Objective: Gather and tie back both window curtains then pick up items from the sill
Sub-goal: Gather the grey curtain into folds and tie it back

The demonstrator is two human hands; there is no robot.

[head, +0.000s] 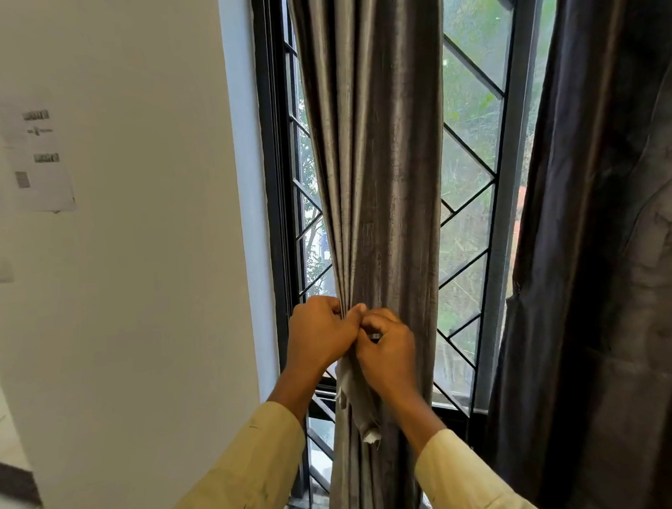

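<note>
The left curtain, grey-brown and shiny, hangs gathered into a narrow bundle in front of the barred window. My left hand and my right hand meet at the bundle's waist, both pinching fabric there. A pale strip of cloth, the tie-back, hangs down below my hands with a frayed end. The right curtain, darker, hangs loose at the right edge. The sill and anything on it are hidden behind the curtain and my arms.
A white wall fills the left, with printed papers stuck on it and a switch lower down. The black window frame stands beside the wall edge. Greenery shows through the glass.
</note>
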